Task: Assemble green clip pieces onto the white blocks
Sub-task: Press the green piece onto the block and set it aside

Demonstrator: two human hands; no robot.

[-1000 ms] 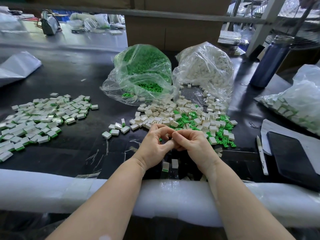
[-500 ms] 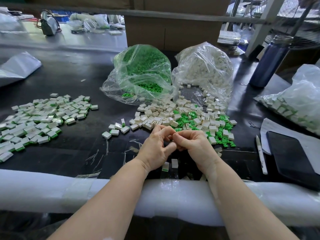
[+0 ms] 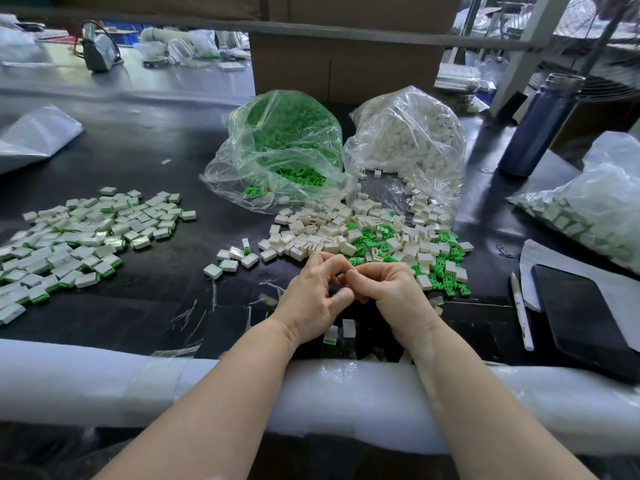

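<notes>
Your black table (image 3: 145,161) carries everything, with a white foam-wrapped rail (image 3: 104,379) along its near edge under both your forearms. At the far middle stand two clear bags side by side: the bag of green clips (image 3: 284,147) on your left and the bag of white blocks (image 3: 408,140) on your right, both open toward you. A third bag of finished parts (image 3: 595,202) slumps at the right edge, and a dark blue bottle (image 3: 540,126) stands upright behind it. Far to your left lies a wide spread of assembled pieces (image 3: 76,237), white with green edges. Just in front of the two bags is the mixed heap of loose white blocks (image 3: 329,226) and loose green clips (image 3: 440,271) (the green gathers toward its right side). A dark tablet (image 3: 585,317) lies flat at your right on paper, with a white pen (image 3: 521,313) beside it.

Your left hand (image 3: 311,296) and right hand (image 3: 394,289) meet just in front of the heap, fingers curled and fingertips pressed together. They seem to pinch a small piece between them, but the fingers hide it, so I cannot tell what it is. Two small white pieces (image 3: 347,328) stand on the table just below your hands.
</notes>
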